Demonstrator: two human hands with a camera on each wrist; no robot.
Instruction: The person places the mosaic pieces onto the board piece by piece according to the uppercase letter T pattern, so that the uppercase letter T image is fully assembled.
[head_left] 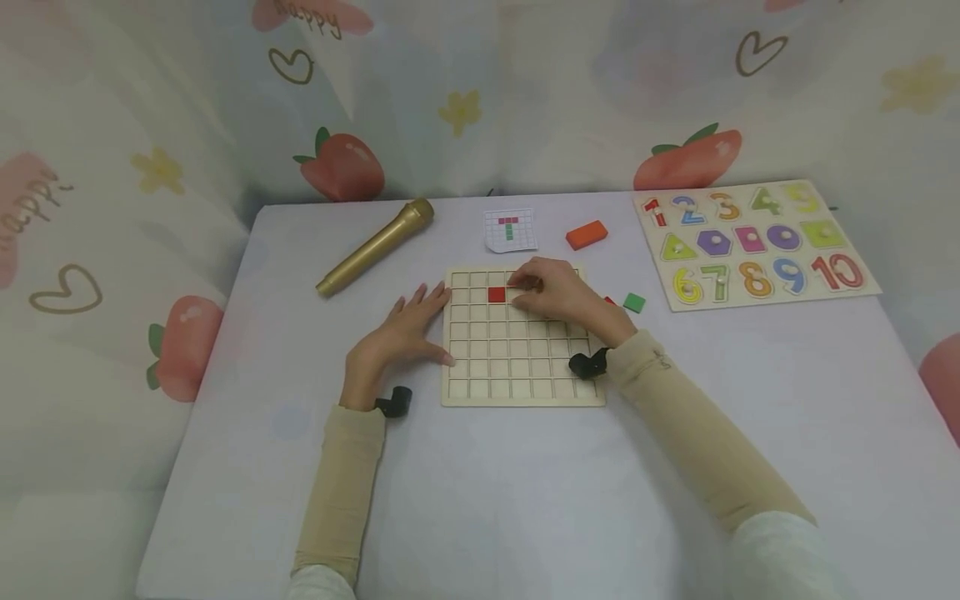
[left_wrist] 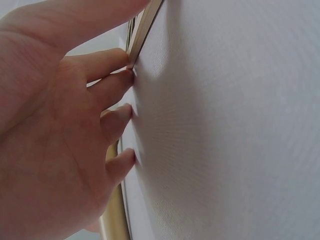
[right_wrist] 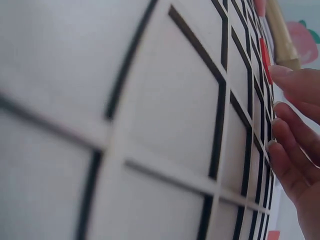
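A pale wooden grid board lies flat, with one red tile in a cell near its top. My right hand bends over the upper cells just right of that tile. In the right wrist view, the curved fingers of my right hand are at the board, and a fingertip meets a second red tile; part of the grip is hidden. My left hand has spread fingers touching the board's left edge, also visible as my left hand beside the board edge.
A gold microphone lies at the upper left. Behind the board are a small patterned card and an orange block. A green tile lies to the right, near a number-and-shape puzzle. A printed curtain hangs behind.
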